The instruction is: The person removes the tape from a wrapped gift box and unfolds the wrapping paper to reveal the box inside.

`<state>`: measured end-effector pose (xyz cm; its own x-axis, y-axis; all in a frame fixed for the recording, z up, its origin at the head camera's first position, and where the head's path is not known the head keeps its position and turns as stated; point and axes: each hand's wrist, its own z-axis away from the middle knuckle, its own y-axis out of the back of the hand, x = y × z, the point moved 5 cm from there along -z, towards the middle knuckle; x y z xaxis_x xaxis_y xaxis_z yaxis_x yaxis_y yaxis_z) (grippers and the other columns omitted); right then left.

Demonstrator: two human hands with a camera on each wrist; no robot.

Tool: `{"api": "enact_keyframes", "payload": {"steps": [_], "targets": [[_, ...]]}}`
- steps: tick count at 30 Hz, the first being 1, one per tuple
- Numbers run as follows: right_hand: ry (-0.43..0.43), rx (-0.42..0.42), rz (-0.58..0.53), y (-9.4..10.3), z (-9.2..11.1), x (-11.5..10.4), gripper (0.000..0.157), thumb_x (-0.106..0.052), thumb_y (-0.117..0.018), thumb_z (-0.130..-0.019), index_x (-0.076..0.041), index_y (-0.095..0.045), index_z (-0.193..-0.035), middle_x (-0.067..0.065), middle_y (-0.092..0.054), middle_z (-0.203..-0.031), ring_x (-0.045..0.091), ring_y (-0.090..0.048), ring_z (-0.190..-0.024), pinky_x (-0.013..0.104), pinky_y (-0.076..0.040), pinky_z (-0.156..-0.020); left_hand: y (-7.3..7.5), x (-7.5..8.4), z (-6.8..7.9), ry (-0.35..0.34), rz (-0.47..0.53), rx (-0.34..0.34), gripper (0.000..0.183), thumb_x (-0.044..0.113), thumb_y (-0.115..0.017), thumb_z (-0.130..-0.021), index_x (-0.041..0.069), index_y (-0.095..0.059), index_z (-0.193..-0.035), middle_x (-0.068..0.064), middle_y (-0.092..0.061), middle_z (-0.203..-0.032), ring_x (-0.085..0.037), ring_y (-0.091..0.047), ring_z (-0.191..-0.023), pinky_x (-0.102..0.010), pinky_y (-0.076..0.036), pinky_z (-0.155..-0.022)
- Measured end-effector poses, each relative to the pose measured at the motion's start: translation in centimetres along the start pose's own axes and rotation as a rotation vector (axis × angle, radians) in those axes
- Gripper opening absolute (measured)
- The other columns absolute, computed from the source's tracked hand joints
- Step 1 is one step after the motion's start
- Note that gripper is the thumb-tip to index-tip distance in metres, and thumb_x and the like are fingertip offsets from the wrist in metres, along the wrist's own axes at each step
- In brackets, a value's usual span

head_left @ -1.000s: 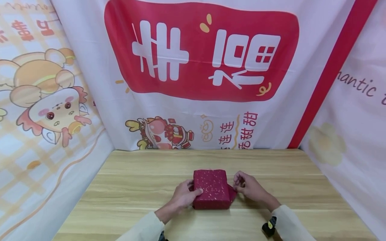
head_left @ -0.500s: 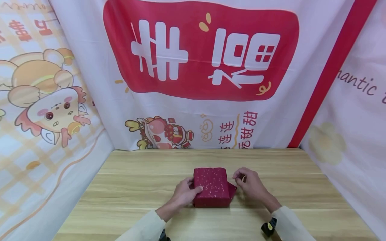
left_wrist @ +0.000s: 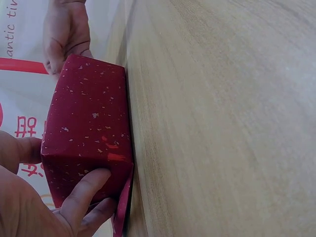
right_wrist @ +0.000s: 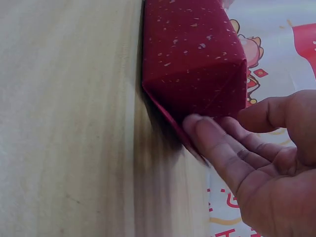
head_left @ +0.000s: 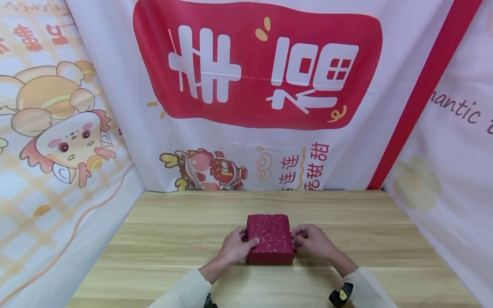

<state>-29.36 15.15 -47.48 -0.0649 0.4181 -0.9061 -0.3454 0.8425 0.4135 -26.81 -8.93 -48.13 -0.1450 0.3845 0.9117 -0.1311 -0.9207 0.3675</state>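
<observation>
A box wrapped in dark red speckled paper (head_left: 269, 235) sits on the wooden table. My left hand (head_left: 235, 248) holds its left end, thumb on the top edge and fingers against the end face, as the left wrist view shows. Below those fingers a paper flap (left_wrist: 122, 210) sticks out. At the other end is my right hand (head_left: 313, 241), its fingers extended. In the right wrist view its fingertips (right_wrist: 195, 123) touch a loose paper flap (right_wrist: 173, 123) that slants out from the box's bottom edge, while the thumb is near the upper corner.
The wooden table (head_left: 185, 222) extends around the box on all sides. Printed cloths hang behind it (head_left: 346, 158) and along its left (head_left: 96, 231) and right (head_left: 443, 179) sides. Both wrists carry dark straps, the right one with a small black device (head_left: 339, 296).
My right hand, which had drawn back from the right-hand flap, has come down and left to the box's right end. The flap is now mostly covered in the head view. My left hand stays put.
</observation>
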Motion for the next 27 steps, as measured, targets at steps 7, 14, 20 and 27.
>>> {"api": "enact_keyframes", "payload": {"steps": [7, 14, 20, 27], "targets": [[-0.051, -0.007, -0.002, -0.1, 0.1, 0.7, 0.025, 0.005, -0.048, -0.094, 0.007, -0.065, -0.112, 0.012, -0.072, -0.098, 0.022, -0.069, -0.091, 0.036, -0.062, -0.083, 0.1, -0.1, -0.1, 0.008, -0.002, 0.010, 0.066, 0.028, -0.070, -0.090, -0.001, -0.043, -0.142, -0.021, -0.058, -0.134, -0.026, -0.065, -0.107, -0.048, -0.054, -0.099], [-0.081, -0.047, -0.061, -0.2, 0.3, 1.5, 0.029, 0.003, -0.049, -0.095, 0.008, -0.063, -0.120, 0.017, -0.071, -0.110, 0.025, -0.068, -0.101, 0.040, -0.061, -0.088, 0.3, -0.4, -0.1, 0.004, -0.012, 0.044, 0.057, 0.031, -0.072, -0.088, 0.001, -0.051, -0.133, -0.013, -0.063, -0.119, -0.022, -0.063, -0.101, -0.045, -0.055, -0.095], [-0.099, -0.104, -0.115, -0.1, 0.2, 2.6, 0.031, -0.001, -0.050, -0.097, 0.009, -0.061, -0.124, 0.024, -0.066, -0.122, 0.024, -0.067, -0.105, 0.041, -0.059, -0.092, 0.4, -0.8, -0.1, 0.009, 0.017, 0.022, 0.058, 0.036, -0.072, -0.088, 0.002, -0.052, -0.130, -0.011, -0.062, -0.117, -0.019, -0.063, -0.097, -0.039, -0.059, -0.089], [-0.103, -0.123, -0.108, 0.0, 0.1, 3.1, 0.033, -0.002, -0.051, -0.096, 0.008, -0.061, -0.125, 0.026, -0.063, -0.127, 0.026, -0.066, -0.107, 0.040, -0.059, -0.092, 0.5, -1.2, -0.2, 0.016, 0.012, 0.021, 0.061, 0.044, -0.072, -0.087, 0.003, -0.054, -0.128, -0.010, -0.062, -0.116, -0.020, -0.062, -0.102, -0.044, -0.056, -0.094]]}}
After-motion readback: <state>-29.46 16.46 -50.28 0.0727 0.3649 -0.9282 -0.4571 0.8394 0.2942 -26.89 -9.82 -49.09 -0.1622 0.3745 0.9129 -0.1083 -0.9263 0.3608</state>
